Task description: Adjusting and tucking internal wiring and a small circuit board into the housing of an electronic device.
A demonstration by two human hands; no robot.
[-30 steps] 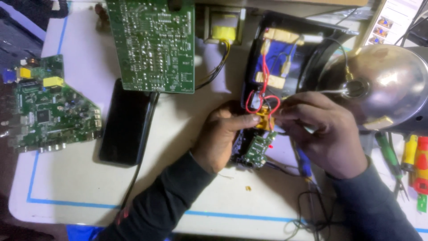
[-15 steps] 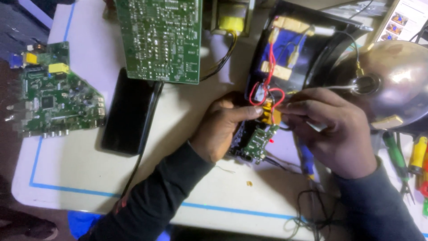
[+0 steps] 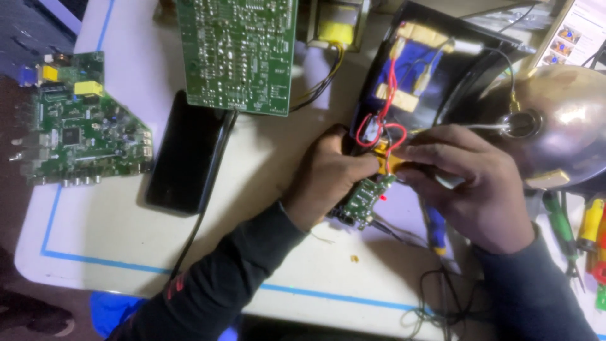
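1. A head-worn camera looks down on a white surface (image 3: pixel 126 246) edged with blue tape, where a person in dark sleeves works with both hands.

2. The left hand (image 3: pixel 331 177) is closed around a small green circuit board (image 3: pixel 364 201), holding it from its left side.

3. The right hand (image 3: pixel 470 186) meets it from the right, fingertips pinched on a small yellow part (image 3: pixel 386 161) at the board's upper end. The view is tight here, so it may be gripping the part or only pressing on it.

4. The small board lies between the two hands, its long axis running from lower left to upper right. The left hand is nearer its body, and the right hand is nearer its top end.

5. Red wires (image 3: pixel 385 129) loop up from the yellow part into an open black casing (image 3: pixel 467 69) just above the hands.

6. Beside the casing, to the right, sits a shiny metal reflector dish (image 3: pixel 568 120).

7. Further left lie a black phone-like slab (image 3: pixel 183 155), a large green circuit board (image 3: pixel 237 53) and another green board (image 3: pixel 79 126), all well apart from the hands.

8. Screwdrivers (image 3: pixel 590 227) lie at the right edge.
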